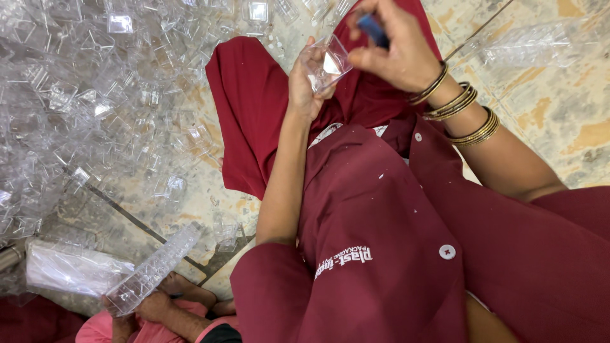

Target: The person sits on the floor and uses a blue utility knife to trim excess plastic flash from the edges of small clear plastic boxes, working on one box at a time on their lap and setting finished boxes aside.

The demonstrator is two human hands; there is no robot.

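Floor [559,121] under countless clear cups [95,95]; two hands: left [305,82] clutching one cup [327,63], right [394,44] pinching one blue tool [372,28].

We are seeing two hands of the wearer, the left hand [305,82] and the right hand [391,47], sharing one clear square plastic cup [327,62] and one small blue tool [373,28]. We are counting three clusters of thin gold bangles [454,105], one stacked column of clear plastic cups [152,270], and a heap of loose clear plastic cups [95,95] too many to number.

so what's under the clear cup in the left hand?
Directly beneath the clear cup lies maroon cloth. The left hand covers its lower side; the floor under the cloth is hidden.
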